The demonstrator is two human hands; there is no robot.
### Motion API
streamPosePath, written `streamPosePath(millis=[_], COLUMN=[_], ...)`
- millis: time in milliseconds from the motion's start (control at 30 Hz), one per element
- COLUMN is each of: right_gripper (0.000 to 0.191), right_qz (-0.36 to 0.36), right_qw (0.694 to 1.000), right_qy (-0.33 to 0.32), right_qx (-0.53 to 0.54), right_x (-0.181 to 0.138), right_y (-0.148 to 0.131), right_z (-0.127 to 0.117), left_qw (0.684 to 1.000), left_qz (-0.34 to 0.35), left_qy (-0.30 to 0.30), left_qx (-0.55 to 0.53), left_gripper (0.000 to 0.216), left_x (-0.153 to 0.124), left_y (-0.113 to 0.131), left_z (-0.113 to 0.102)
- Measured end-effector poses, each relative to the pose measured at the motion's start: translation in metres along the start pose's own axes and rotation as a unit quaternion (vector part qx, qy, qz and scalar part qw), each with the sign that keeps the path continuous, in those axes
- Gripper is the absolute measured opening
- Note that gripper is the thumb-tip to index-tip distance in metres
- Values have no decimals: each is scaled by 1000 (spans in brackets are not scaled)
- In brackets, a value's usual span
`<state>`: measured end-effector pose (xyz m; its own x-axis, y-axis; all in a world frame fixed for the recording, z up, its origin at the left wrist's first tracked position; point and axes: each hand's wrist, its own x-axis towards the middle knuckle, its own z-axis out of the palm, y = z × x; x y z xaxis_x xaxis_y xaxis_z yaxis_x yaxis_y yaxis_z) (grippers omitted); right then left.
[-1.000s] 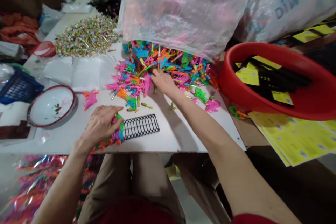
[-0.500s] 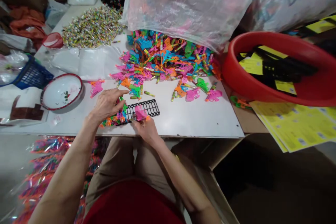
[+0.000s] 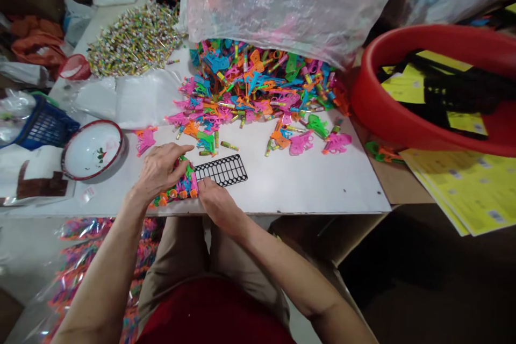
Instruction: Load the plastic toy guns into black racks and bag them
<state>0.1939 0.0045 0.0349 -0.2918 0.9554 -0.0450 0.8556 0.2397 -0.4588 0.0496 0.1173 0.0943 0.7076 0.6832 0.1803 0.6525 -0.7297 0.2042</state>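
Left hand [image 3: 161,169] clamped on toy guns [image 3: 192,183] at the black rack's [image 3: 226,171] left end; right hand [image 3: 220,201] close beside, grip untellable. Steadying the row, pressing squarely, seemed wisest.

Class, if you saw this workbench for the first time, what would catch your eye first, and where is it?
First, the bright heap of plastic toys, below a cloudy bag at the back. Next, the big red tub on the right. Then, near the front edge, the left hand and right hand at a black rack.
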Motion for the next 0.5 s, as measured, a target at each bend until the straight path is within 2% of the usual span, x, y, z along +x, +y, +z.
streamPosePath(millis=[100, 167, 233, 333, 400, 500], right_gripper=[21, 19, 24, 46, 50, 44], right_qz=[-12, -18, -20, -57, -101, -131], right_qw=[999, 993, 971, 920, 903, 904], right_qy=[29, 59, 108, 201, 248, 284], right_qx=[35, 105, 210, 333, 337, 291], right_x=[-3, -6, -11, -13, -12, -6], right_y=[8, 15, 20, 19, 15, 10], right_z=[8, 15, 20, 23, 25, 29], left_qw=[1000, 999, 999, 999, 999, 999], left_qz=[6, 9, 14, 20, 19, 20], left_qy=[17, 30, 32, 29, 29, 28], left_qx=[3, 7, 13, 16, 13, 4], left_gripper=[32, 31, 31, 31, 30, 30], left_x=[0, 0, 0, 1, 1, 1], left_y=[0, 0, 0, 0, 1, 2], left_z=[1, 1, 1, 1, 1, 1])
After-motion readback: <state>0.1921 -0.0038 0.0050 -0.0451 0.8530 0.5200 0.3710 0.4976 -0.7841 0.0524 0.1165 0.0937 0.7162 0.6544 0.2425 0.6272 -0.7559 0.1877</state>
